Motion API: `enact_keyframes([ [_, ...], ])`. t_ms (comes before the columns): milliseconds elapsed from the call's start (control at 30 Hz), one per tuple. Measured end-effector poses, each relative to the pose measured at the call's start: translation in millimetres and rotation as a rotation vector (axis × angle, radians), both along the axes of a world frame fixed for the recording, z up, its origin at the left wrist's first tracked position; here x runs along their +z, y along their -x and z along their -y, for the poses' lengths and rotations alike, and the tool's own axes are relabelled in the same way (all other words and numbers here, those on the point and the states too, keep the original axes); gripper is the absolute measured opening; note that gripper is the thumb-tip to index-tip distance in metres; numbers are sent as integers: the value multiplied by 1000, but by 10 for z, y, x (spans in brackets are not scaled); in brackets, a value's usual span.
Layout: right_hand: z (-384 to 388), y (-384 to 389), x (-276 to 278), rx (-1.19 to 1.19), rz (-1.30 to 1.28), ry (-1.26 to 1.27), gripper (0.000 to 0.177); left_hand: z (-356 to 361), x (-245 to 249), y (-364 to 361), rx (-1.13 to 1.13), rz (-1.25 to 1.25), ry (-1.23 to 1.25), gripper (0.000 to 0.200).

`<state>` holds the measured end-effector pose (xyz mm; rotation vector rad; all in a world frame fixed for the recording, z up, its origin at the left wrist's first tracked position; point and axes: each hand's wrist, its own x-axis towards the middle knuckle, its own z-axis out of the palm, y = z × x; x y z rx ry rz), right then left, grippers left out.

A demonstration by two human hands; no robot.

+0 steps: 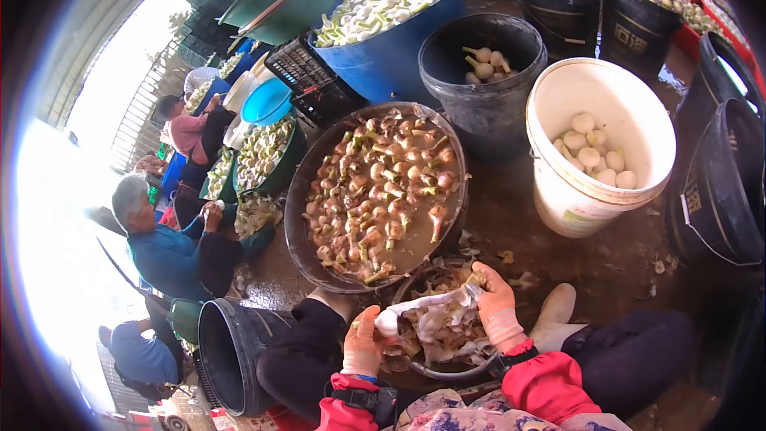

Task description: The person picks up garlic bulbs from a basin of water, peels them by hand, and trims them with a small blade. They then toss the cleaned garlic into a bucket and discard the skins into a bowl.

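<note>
My left hand (364, 345), in an orange glove, is closed around a white garlic bulb (387, 322). A long pale strip of garlic skin (431, 301) stretches from the bulb across to my right hand (498, 308). That hand, also gloved, pinches the strip's far end, and a small greenish-brown bit shows at its fingertips. Both hands are over a basin (437, 372) heaped with loose brown and white skins. Just beyond it stands a wide dark tub (292, 215) of unpeeled garlic bulbs (375, 191) in murky water.
Ahead to the right, a white bucket (550, 191) and a black bucket (479, 100) hold peeled bulbs. Larger tubs of garlic, including a blue tub (383, 64), line the back. A black bucket (227, 359) lies left of my knee. Several people sit at left, including a co-worker (171, 251) in teal.
</note>
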<state>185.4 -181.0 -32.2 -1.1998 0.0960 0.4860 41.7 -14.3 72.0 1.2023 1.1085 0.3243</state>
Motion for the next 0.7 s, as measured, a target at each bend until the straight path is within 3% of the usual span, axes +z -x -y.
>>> enact_keyframes([
  [33, -37, 24, -12, -57, -40, -131, 42, -50, -64, 55, 8, -2, -10, 49],
  [100, 38, 9, 320, -49, -129, -157, 44, -99, -107, 84, 83, 368, 265, 40],
  [167, 96, -28, 443, -116, -214, -314, 45, -101, -126, 61, 156, 382, 286, 36],
  [233, 153, -69, 382, -213, -281, -503, 42, -183, -224, 68, 306, 494, 508, 40],
  [300, 290, -140, 528, -75, -275, -661, 39, -254, -207, 51, 410, 452, 535, 40],
  [367, 169, -122, 404, 237, -141, -306, 35, -307, -228, 70, 417, 408, 557, 44],
  [433, 119, -30, 397, 627, 412, 185, 37, -271, -234, 30, 433, 340, 542, 42],
  [467, 31, 51, 379, 745, 411, 275, 39, -247, -242, 12, 369, 320, 559, 42],
  [500, -50, 100, 360, 633, 672, 288, 39, -216, -265, -4, 305, 298, 578, 43],
  [533, -84, 149, 369, 647, 480, 242, 37, -172, -307, -16, 299, 288, 591, 43],
  [567, -127, 151, 486, 653, 291, 194, 36, -116, -358, -31, 213, 200, 539, 43],
  [633, -246, 257, 296, 617, 454, 200, 30, 83, -378, -128, 49, 59, 367, 43],
  [700, -215, 196, 439, 689, 363, 343, 24, 297, -269, -243, -398, -113, -519, 40],
])
